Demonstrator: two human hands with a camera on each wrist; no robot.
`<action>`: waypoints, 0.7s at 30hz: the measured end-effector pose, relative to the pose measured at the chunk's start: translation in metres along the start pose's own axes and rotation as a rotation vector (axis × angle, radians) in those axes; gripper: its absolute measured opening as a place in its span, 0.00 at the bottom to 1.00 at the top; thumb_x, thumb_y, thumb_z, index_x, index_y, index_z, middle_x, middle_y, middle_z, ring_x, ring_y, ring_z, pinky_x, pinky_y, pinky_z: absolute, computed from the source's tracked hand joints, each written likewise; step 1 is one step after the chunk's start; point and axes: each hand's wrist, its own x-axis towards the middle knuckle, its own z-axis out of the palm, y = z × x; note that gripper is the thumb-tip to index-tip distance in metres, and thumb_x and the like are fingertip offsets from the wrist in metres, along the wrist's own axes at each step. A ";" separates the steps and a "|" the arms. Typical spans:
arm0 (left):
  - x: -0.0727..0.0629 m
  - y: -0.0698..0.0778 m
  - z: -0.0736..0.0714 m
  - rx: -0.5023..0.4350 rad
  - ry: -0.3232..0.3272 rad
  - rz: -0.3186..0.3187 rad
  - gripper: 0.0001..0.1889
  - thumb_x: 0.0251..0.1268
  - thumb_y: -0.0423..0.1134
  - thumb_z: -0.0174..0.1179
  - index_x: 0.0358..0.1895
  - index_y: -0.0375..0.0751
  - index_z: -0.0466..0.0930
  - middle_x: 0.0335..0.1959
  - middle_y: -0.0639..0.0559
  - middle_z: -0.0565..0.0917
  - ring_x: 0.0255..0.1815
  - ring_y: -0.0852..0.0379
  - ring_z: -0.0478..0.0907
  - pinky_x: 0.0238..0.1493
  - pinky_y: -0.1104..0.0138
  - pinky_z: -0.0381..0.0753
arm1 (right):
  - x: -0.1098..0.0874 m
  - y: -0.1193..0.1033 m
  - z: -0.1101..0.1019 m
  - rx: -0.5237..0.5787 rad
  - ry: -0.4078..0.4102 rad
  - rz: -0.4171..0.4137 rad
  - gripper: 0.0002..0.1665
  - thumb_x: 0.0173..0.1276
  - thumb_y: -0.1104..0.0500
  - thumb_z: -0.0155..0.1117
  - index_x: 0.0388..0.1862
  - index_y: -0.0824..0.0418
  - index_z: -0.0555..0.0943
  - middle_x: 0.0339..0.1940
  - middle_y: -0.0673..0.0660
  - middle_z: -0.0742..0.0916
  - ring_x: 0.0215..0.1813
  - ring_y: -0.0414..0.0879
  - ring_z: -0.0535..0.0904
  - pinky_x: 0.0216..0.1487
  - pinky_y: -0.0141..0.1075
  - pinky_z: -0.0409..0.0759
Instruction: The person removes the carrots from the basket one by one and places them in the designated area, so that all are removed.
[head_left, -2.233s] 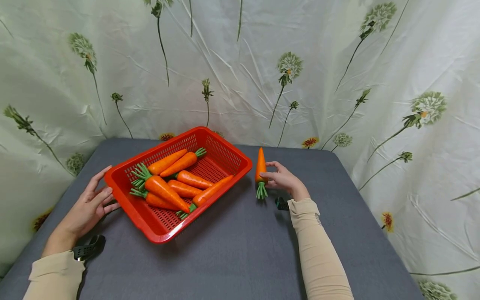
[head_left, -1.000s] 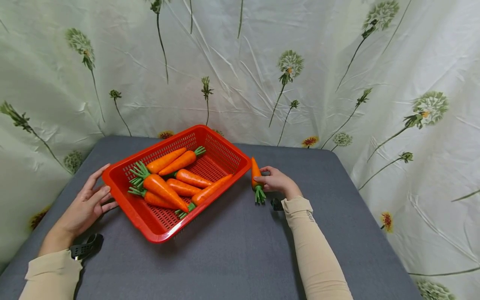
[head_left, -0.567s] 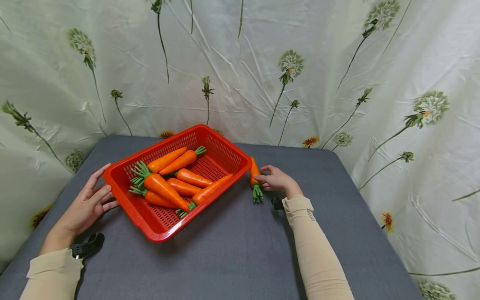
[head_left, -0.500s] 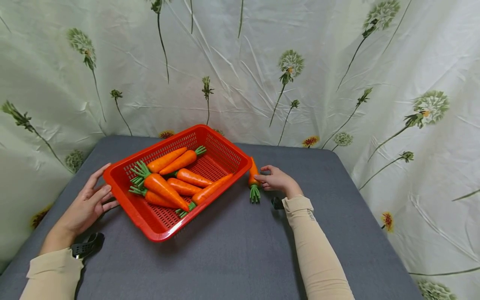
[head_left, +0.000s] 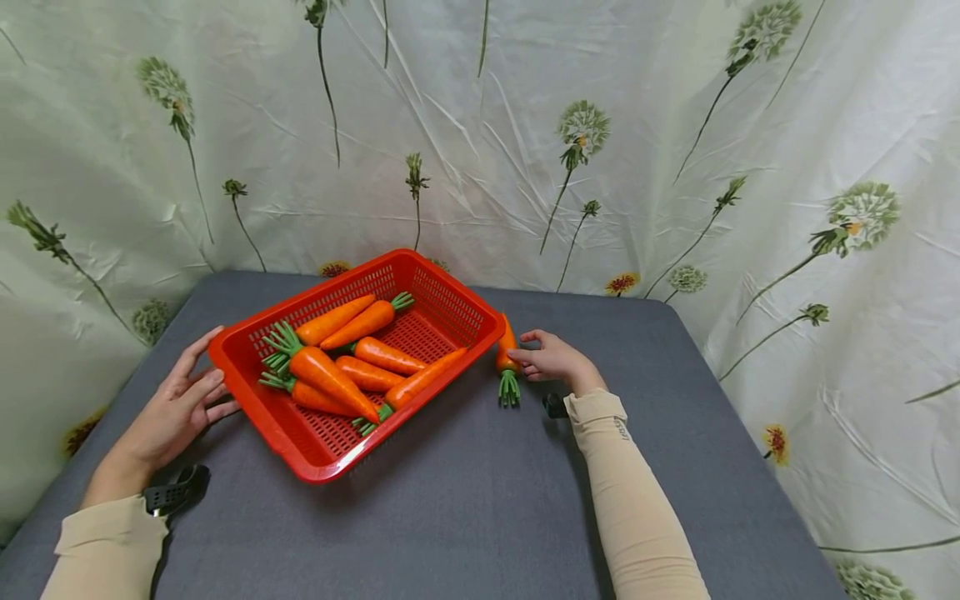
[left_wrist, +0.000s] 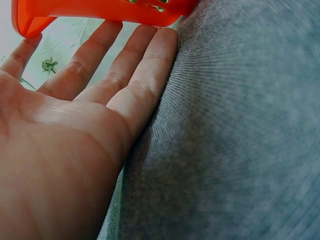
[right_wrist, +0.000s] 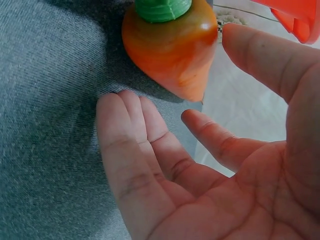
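Observation:
A red perforated plastic basket (head_left: 255,408) stands slantwise on the table, several orange carrots (head_left: 322,375) with green stem ends lying in it. My left hand (head_left: 168,412) is at its left end; in the left wrist view the straight fingertips touch the basket's lower wall and rim. Just outside the basket's right corner a single carrot (head_left: 506,342) lies on the table, stem end towards me. Beside it is my right hand (head_left: 555,362). In the right wrist view its fingers (right_wrist: 125,135) are spread, with a gap between them and the carrot.
A grey cloth-covered table (head_left: 465,517) lies under everything. Behind it and along the sides hangs a pale curtain (head_left: 487,150) printed with dandelions. Each wrist wears a dark strap (head_left: 176,492).
My right hand has carried the carrot left and lowered it beside the basket, then let go. The carrot has since turned slightly left. My left hand stays at the basket.

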 end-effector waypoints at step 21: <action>0.001 -0.001 0.000 -0.007 -0.007 0.013 0.35 0.89 0.28 0.37 0.89 0.63 0.46 0.70 0.64 0.79 0.62 0.64 0.87 0.54 0.67 0.90 | -0.014 -0.035 -0.032 -0.058 0.040 -0.039 0.40 0.84 0.46 0.62 0.84 0.62 0.62 0.75 0.72 0.77 0.72 0.65 0.78 0.72 0.50 0.82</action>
